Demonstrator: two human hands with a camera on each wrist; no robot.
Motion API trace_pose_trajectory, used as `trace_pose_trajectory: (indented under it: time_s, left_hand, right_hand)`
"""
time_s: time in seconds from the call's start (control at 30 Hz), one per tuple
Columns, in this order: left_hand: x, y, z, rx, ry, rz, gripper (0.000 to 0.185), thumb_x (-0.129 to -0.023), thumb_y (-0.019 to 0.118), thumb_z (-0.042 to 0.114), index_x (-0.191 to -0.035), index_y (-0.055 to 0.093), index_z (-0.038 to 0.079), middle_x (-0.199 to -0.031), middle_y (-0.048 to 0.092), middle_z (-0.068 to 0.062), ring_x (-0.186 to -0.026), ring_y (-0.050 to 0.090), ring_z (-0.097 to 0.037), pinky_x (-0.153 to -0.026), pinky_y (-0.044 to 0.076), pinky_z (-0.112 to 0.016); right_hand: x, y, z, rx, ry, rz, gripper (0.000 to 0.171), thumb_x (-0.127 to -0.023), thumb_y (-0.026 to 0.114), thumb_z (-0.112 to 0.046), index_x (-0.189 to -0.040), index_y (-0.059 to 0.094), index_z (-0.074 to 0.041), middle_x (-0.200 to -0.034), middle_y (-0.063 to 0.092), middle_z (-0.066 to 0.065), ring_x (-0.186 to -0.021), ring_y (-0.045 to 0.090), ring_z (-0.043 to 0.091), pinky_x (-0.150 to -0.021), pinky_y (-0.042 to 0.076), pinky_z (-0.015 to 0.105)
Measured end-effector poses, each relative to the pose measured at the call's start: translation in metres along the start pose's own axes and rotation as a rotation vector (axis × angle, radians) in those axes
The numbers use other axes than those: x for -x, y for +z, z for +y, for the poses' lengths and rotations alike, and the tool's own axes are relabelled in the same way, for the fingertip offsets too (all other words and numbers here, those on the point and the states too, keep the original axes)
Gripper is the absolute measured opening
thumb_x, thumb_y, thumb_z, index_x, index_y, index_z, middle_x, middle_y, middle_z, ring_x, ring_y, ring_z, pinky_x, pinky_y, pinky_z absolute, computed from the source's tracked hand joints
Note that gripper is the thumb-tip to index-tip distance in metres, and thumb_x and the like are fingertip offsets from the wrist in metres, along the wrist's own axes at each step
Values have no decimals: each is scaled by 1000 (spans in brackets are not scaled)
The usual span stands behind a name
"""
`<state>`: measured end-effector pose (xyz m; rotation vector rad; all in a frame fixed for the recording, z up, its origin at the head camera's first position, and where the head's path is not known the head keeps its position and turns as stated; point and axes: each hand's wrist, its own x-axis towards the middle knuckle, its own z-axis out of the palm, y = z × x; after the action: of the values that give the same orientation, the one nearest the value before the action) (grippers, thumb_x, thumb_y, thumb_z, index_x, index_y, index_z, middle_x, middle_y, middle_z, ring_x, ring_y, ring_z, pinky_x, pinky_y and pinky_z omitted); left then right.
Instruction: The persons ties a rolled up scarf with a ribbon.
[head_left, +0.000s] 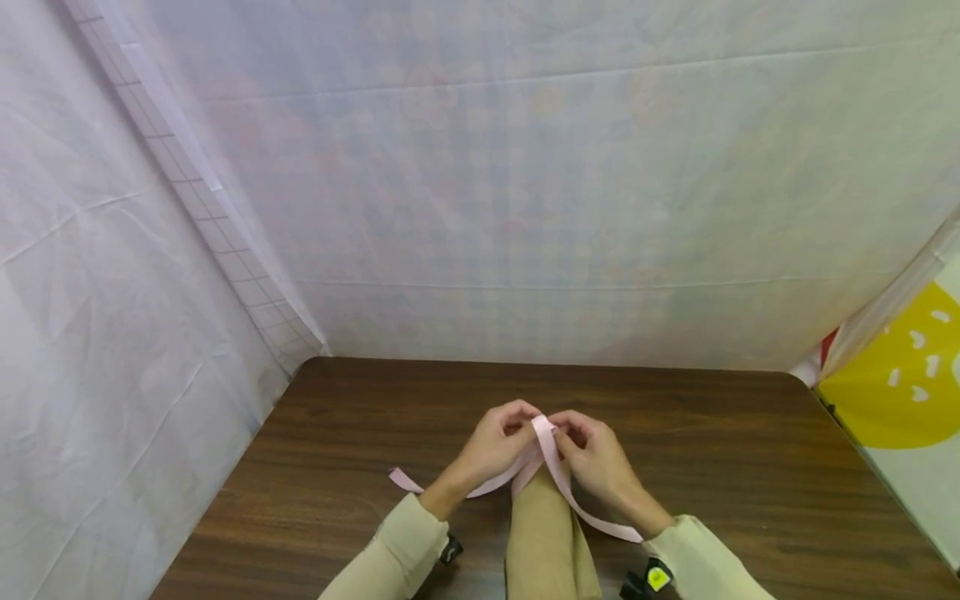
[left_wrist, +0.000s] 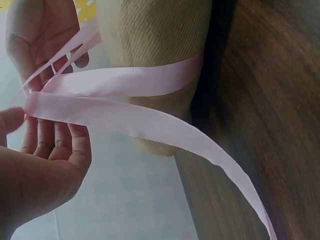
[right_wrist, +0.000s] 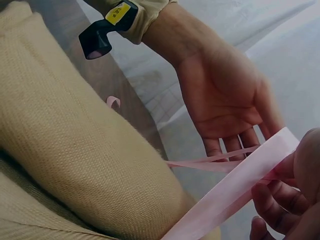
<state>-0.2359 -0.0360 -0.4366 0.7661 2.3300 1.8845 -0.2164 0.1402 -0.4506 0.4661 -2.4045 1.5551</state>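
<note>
Pinching fingers (head_left: 519, 407), smooth pink ribbon (left_wrist: 130, 118) around coarse, rounded cloth (head_left: 542, 537).

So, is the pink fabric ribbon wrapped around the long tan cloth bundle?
Wrapped: the left wrist view shows the ribbon banding the bundle; any knot is unclear.

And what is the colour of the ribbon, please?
The ribbon is plain pale pink; it shows best in the left wrist view.

Soft, even light fills the head view, where the pale sheet (head_left: 525, 183) looks hazy and washed out above a darker surface (head_left: 337, 467). The 2 wrist views are dimmer and greyer; in the left one, the ribbon (left_wrist: 125, 80) catches light and deep shadow lies beside the cloth roll (left_wrist: 150, 35).
</note>
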Motion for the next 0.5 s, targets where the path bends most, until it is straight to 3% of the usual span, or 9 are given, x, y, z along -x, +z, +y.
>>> trace_pose_trajectory:
  time_s: [0.17, 0.3, 0.4, 0.5]
  left_hand:
    - [6, -1, 22, 4, -19, 32, 15, -97, 56, 1, -102, 67, -8, -97, 71, -22, -80, 60, -12, -72, 47, -19]
    - [8, -1, 27, 23, -42, 44, 14, -96, 57, 0, -99, 67, -9, -91, 70, -21, -77, 58, -13, -68, 45, -18]
    - [5, 0, 12, 32, -61, 49, 15, -97, 58, 5, -97, 69, -5, -81, 66, -12, -71, 54, -10, -64, 43, -17]
    - [1, 1, -3, 69, -95, 47, 17, -98, 58, 10, -97, 70, -2, -75, 61, -2, -67, 53, -7, -62, 44, -18]
  right_hand:
    - [2, 3, 3, 26, -69, 38, 17, -90, 62, 7, -102, 70, -3, -78, 65, 0, -68, 56, 4, -59, 47, 22]
    - [3, 4, 6, 92, -188, 75, 25, -89, 63, 7, -110, 69, -3, -79, 68, -1, -65, 58, 2, -55, 49, 22]
    - [4, 6, 9, 111, -244, 101, 33, -89, 61, 9, -118, 69, -5, -79, 67, -1, -56, 50, -1, -48, 44, 20]
    - [5, 7, 9, 92, -225, 114, 34, -92, 57, 8, -118, 69, -10, -82, 66, 0, -53, 46, 1, -46, 41, 21]
